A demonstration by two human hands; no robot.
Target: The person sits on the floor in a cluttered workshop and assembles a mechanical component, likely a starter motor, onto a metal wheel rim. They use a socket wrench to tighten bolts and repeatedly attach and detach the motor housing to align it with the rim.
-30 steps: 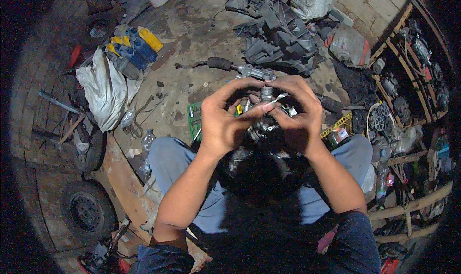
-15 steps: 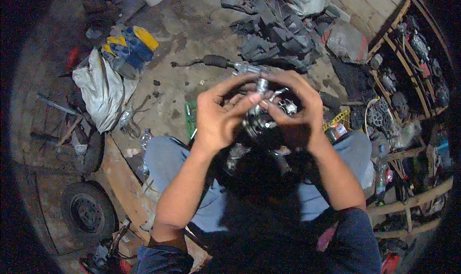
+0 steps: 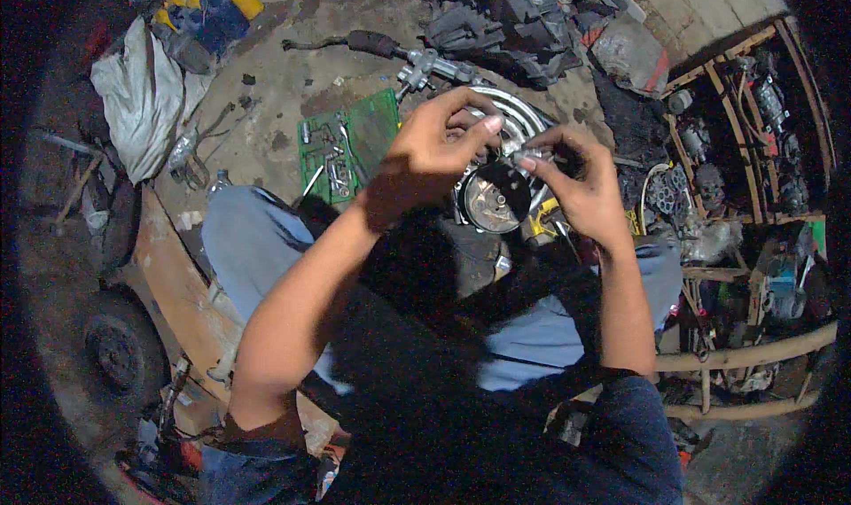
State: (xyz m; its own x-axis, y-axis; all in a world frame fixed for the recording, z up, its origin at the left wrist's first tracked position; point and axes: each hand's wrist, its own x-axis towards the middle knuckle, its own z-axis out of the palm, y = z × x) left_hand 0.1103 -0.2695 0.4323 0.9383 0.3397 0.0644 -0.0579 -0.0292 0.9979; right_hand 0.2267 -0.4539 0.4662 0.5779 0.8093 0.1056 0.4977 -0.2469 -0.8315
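On the cluttered workshop floor, my left hand [image 3: 439,146] and right hand [image 3: 581,190] pinch small fittings above the round engine part [image 3: 495,197]; seating them probably needs careful alignment.

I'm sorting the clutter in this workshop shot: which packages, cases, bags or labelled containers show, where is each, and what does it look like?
Green tool case: open on the floor, left of the left hand; flat, rectangular, metal bits inside.
White sack: upper left on the floor; slumped, crumpled.
Blue and yellow containers: top left above the sack; boxy, lying down.
No sign or screen shows.
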